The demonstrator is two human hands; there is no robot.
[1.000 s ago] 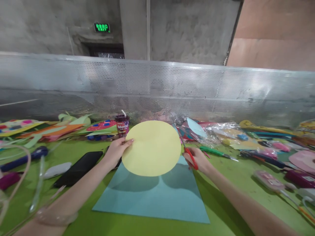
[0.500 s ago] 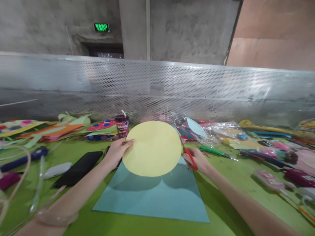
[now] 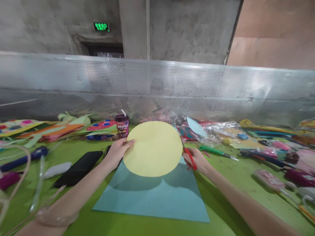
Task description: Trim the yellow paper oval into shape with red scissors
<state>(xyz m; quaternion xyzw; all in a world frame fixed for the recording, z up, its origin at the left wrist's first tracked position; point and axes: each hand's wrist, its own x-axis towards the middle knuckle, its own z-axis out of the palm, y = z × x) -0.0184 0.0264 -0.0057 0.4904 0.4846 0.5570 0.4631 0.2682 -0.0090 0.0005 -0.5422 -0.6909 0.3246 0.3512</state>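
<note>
A round piece of yellow paper (image 3: 152, 149) is held up in the middle of the head view, its left edge pinched between the thumb and fingers of my left hand (image 3: 119, 150). My right hand (image 3: 197, 160) grips red-handled scissors (image 3: 190, 157) at the paper's right edge. The blades run up along that edge, partly hidden by the paper. Beneath lies a light blue sheet (image 3: 152, 203) on the green table (image 3: 226, 196), with the shadow of the yellow paper across it.
Left are a black phone (image 3: 78, 168), a white mouse-like object (image 3: 58, 169) and stacked coloured paper (image 3: 56, 129). A purple cup with a straw (image 3: 122, 126) stands behind my left hand. Right lie a green-handled cutter (image 3: 216, 151), plastic bags (image 3: 209, 131) and a pink device (image 3: 268, 179).
The yellow paper has shifted very slightly to the right along with my left hand. My right hand and the scissors are almost where they were.
</note>
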